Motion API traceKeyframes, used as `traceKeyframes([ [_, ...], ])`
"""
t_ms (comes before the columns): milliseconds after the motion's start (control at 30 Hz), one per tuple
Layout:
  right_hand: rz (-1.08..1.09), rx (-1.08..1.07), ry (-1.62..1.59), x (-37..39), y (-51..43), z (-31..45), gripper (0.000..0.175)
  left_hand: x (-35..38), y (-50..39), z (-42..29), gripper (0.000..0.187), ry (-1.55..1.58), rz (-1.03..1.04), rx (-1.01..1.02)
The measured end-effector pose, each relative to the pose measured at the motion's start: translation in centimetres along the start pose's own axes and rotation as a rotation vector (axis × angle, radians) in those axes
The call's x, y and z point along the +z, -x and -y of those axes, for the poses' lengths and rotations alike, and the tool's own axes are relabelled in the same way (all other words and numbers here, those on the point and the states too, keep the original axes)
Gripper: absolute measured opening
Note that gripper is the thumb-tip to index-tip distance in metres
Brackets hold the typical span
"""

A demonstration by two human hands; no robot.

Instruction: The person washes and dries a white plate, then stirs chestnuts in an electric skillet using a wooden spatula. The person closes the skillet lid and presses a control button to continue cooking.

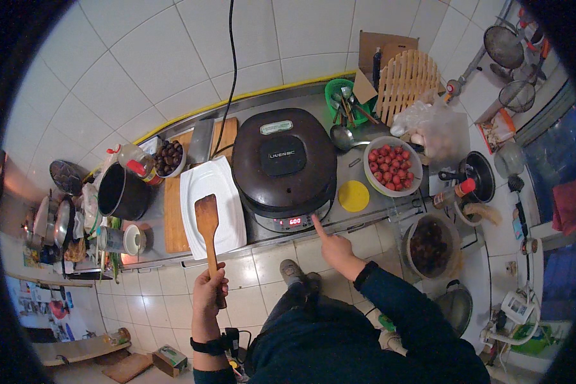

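Note:
My left hand [210, 290] grips the handle of a wooden spatula [207, 216], its blade raised in front of a white oblong plate [233, 225]. A dark electric baking pan [283, 182] with its lid down sits on the counter between my two hands. Along its front edge, the control panel [295, 222] has a lit red display. My right hand [338, 252] holds nothing; its index finger points out to the panel's right end and appears to touch it, while the other fingers are curled.
Right of the pan are a yellow lid [354, 196], a ladle [343, 138] and a tub of red fruit [389, 168]. A green basket [338, 89] of utensils stands behind. To the left are a wooden board [174, 216], a cleaver [201, 141] and a black pot [120, 192]. A black cord [232, 57] hangs behind.

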State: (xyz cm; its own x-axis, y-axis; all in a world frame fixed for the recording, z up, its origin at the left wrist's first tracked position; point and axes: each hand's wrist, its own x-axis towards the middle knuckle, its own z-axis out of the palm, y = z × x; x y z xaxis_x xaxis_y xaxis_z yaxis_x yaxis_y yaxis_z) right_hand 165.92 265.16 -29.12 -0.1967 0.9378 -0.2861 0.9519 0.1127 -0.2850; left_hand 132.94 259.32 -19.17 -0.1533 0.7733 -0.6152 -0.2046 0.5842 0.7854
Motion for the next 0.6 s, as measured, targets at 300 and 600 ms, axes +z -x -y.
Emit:
traceKeyframes([
  [300, -0.009, 0.048, 0.034, 0.07, 0.24, 0.38, 0.094, 0.72, -0.05, -0.35, 0.032, -0.049, -0.005, -0.004],
  [600, 0.018, 0.034, 0.030, 0.20, -0.31, 0.57, 0.092, 0.64, -0.18, 0.04, 0.033, -0.041, -0.005, 0.003],
])
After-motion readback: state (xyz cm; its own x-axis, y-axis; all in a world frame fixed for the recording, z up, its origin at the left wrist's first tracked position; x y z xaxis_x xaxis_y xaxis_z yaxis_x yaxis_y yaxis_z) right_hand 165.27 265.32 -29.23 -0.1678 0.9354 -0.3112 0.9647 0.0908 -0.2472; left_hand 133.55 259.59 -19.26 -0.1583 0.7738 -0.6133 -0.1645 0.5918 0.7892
